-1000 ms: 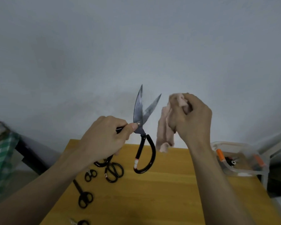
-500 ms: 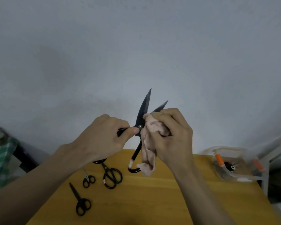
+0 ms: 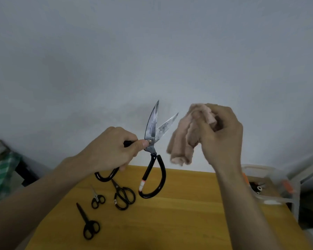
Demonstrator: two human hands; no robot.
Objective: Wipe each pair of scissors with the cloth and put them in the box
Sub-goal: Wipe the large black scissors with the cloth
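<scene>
While gripped, curved steel scissors [image 3: 153, 130], splayed.

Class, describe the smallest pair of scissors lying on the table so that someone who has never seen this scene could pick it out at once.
Start at the wooden table and look to its left part, below the left hand, where three black-handled pairs lie. The smallest scissors sit between the other two: left of the medium scissors and above the long thin scissors. They are much the shortest, with tiny loops.

Plain room: wooden table [image 3: 188, 222], bare wall [image 3: 152, 51]
</scene>
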